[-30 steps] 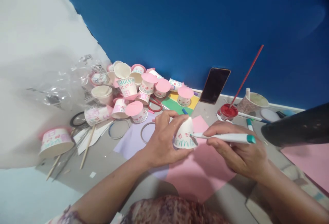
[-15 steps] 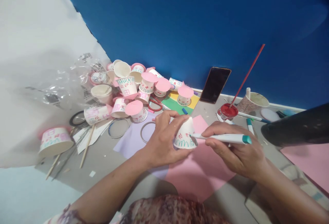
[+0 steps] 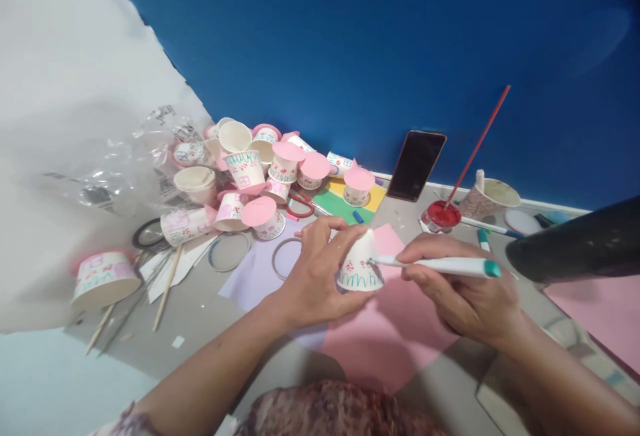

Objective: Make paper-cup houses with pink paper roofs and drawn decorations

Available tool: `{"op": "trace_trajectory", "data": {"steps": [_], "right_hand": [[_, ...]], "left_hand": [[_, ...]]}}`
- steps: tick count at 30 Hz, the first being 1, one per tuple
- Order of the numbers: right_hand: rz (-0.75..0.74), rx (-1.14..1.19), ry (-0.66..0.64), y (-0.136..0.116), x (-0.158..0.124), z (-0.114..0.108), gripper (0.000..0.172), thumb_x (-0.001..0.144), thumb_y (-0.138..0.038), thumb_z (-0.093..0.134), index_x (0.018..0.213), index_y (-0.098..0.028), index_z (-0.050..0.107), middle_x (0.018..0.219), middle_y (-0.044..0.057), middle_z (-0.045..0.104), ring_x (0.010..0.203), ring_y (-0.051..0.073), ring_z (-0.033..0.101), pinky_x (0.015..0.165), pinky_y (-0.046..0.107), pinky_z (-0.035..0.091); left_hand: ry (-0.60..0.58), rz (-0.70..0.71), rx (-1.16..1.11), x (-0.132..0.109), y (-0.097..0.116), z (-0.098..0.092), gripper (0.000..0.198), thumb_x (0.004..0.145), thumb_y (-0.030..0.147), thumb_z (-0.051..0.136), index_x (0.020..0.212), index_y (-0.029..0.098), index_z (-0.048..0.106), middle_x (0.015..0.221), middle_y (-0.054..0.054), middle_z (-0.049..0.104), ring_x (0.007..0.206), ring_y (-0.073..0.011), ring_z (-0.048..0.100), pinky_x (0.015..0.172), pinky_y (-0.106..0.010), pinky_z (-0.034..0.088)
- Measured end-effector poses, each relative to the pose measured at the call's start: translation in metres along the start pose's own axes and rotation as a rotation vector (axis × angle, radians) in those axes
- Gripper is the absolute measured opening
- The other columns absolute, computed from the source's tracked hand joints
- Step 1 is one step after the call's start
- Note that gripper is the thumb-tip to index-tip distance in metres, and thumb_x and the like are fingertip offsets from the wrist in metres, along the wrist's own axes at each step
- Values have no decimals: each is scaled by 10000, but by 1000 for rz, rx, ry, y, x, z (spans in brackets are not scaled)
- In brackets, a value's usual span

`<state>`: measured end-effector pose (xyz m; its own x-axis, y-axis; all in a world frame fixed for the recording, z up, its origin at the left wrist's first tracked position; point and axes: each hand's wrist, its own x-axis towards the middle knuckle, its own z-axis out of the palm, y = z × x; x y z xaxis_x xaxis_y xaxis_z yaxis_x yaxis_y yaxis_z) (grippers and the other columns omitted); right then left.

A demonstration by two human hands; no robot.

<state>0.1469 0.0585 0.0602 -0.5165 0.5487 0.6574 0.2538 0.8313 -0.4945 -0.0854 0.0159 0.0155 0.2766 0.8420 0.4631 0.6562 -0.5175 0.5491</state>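
My left hand [image 3: 320, 276] is closed around the left side of a white paper cup [image 3: 361, 266] turned upside down, its wide rim toward me. Green zigzag strokes run along that rim, with small red floral marks above them. In my right hand [image 3: 465, 296] is a white marker [image 3: 445, 265] with a green end, held like a pen. Its tip meets the cup wall beside the red marks. Pink paper [image 3: 385, 343] lies beneath the cup, over lilac paper [image 3: 250, 269].
Decorated cups with pink paper discs [image 3: 260, 212] are piled at the left, by clear plastic wrap [image 3: 115, 169]. A phone [image 3: 416, 166] leans on the blue wall. A red paint pot [image 3: 441, 217] holding a stick and a dark cylinder [image 3: 570, 239] stand at the right. Red-handled scissors [image 3: 300, 207] lie behind.
The marker's back end has swung slightly right and its tip stays at the cup. My left hand keeps the cup in nearly the same place. The whole view has shifted a little.
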Motion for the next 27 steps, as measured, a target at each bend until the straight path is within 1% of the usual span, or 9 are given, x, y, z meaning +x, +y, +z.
{"op": "trace_trajectory", "data": {"steps": [5,7,12,15,18,20,23,25,27], "right_hand": [[128,1,115,10,-6,-6,220,1015,-189,620,1216,-264,672,924,39,787,753,176,742,689,299,588],[145,-73,30,13,-3,-7,240,994,-283,684,1231,-263,661,1044,63,792,764,184,734,695,313,588],[103,-103,-250,23,2,-2,773,769,-615,864,1378,-239,573,1257,127,755,923,256,737,714,356,600],[73,-108,-290,25,-1,1,728,761,-537,898,1344,-233,587,1174,107,760,892,238,708,710,349,586],[130,-59,-255,25,-2,-2,675,764,-402,906,1345,-245,599,1173,88,746,831,198,681,678,314,574],[197,-8,-219,25,0,-6,703,739,-406,921,1353,-262,611,1213,83,739,813,186,681,652,297,573],[278,45,-219,29,3,-12,779,693,-473,950,1372,-280,621,1250,80,737,810,185,696,634,289,584],[286,72,-231,32,4,-15,846,680,-496,956,1417,-282,599,1335,103,714,899,215,726,664,301,608],[280,108,-171,33,3,-18,791,746,-473,923,1437,-285,587,1387,121,701,1011,249,747,722,323,634]], "left_hand": [[40,-7,-16,1,-1,-1,841,786,371,838,1513,252,431,1340,-143,513,1286,-354,528,1080,-545,451],[61,14,-27,2,-2,-2,885,807,460,844,1542,275,389,1372,-144,541,1292,-353,539,1091,-541,439],[138,79,-71,4,-5,-2,1066,683,744,841,1544,306,389,1395,-144,611,1262,-358,596,1085,-534,448],[152,79,-116,3,-5,-3,1133,614,765,861,1548,319,402,1388,-141,618,1252,-365,611,1089,-557,463],[78,-15,-248,3,-6,-6,1156,635,723,885,1591,333,365,1519,-164,513,1368,-391,544,1122,-579,469],[-10,-125,-389,3,-7,-9,1101,699,654,891,1607,338,355,1591,-165,450,1434,-397,498,1139,-570,478],[-95,-212,-576,5,-9,-11,921,779,465,887,1566,328,428,1586,-140,484,1427,-369,525,1158,-545,485],[-75,-217,-567,7,-10,-10,862,760,333,889,1517,315,478,1548,-127,523,1405,-354,540,1172,-546,475],[-18,-213,-457,7,-10,-9,845,730,232,870,1483,311,494,1508,-117,543,1399,-346,529,1173,-556,469]]}}
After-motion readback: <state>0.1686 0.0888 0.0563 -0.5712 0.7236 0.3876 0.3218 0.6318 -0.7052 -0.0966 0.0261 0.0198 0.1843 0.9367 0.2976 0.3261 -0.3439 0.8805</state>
